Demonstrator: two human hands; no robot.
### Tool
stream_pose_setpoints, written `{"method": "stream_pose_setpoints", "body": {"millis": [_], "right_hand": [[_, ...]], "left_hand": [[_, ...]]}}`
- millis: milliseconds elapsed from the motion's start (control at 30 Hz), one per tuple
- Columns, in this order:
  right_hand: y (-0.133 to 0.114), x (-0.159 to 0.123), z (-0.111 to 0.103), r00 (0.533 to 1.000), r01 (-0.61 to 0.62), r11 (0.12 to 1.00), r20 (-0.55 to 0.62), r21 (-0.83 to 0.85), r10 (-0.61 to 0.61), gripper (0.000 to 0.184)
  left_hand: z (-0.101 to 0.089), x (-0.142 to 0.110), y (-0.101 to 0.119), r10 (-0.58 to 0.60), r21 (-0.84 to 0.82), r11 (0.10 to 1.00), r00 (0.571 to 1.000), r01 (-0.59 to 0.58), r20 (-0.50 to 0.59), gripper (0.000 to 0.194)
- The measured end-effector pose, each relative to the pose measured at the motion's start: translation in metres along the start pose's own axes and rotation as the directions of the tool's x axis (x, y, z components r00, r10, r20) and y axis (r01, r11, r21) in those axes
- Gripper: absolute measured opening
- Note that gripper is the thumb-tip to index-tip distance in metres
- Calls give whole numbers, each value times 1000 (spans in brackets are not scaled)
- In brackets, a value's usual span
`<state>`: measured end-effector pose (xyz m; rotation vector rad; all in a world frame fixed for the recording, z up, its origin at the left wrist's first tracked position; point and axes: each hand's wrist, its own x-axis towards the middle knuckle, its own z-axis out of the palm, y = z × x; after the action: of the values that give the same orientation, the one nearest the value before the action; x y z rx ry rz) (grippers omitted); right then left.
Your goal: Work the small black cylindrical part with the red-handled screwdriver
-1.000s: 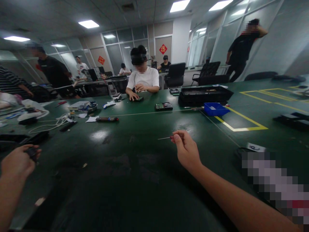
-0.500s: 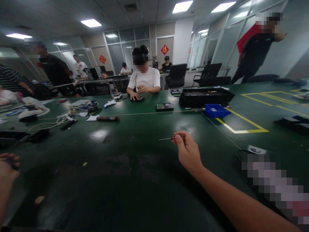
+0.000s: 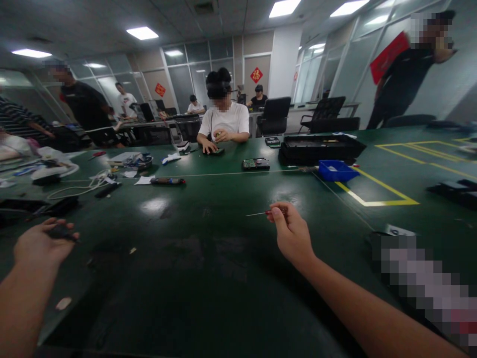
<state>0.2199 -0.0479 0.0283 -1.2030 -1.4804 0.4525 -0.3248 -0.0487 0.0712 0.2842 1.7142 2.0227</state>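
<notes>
Above the green table, my right hand is closed around the reddish handle of a screwdriver. Its thin metal shaft points left. On the left, my left hand is curled round a small dark object, held over the table with the fingers partly hidden behind it. Blur keeps me from telling exactly what that dark piece is. The two hands are far apart, and the screwdriver touches nothing but my right hand.
Across the green table a person in a white shirt handles a hard drive. Another hard drive, a black tray and a blue bin stand there. A brown-handled tool and cables lie left.
My left hand has come in from the left edge, moving right with the dark object. My right hand and the screwdriver stay almost still. A person in black at right has shifted right.
</notes>
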Motion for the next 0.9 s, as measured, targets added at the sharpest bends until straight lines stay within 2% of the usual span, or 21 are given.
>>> {"method": "stream_pose_setpoints", "body": {"millis": [67,133,200,300,400,533,633,733,800,833,900], "right_hand": [[0,0,0,1000,-3,1000,6,14,3,24],[1,0,-1,1000,-12,1000,11,17,12,25],[1,0,-1,1000,-18,1000,10,10,18,25],[1,1,-3,1000,-16,1000,10,-2,16,25],[0,1,-4,1000,-12,1000,10,-16,12,25],[-1,1,-4,1000,-18,1000,9,-19,18,25],[-1,1,-3,1000,-14,1000,3,6,14,25],[1,1,-3,1000,-13,1000,0,16,13,25],[1,1,-2,1000,-15,1000,3,12,15,25],[2,1,-2,1000,-18,1000,7,7,18,25],[2,1,-1,999,-29,1000,30,-12,29,25]], "left_hand": [[15,-6,-10,-17,-50,999,996,21,85,20],[34,-22,-17,-38,-74,996,981,52,188,20],[56,-49,-20,-74,-60,994,956,94,283,23],[90,-99,-22,-105,-41,990,892,136,440,29],[121,-146,-29,-148,-31,977,777,210,612,32],[151,-202,-39,-157,-30,965,670,259,726,34],[161,-242,-43,-221,31,940,534,341,816,40],[160,-276,-51,-253,83,914,398,396,882,44],[158,-290,-63,-205,90,941,338,326,919,44],[156,-295,-72,-167,90,964,311,249,936,43],[155,-297,-92,-95,97,995,237,6,967,46]]}}
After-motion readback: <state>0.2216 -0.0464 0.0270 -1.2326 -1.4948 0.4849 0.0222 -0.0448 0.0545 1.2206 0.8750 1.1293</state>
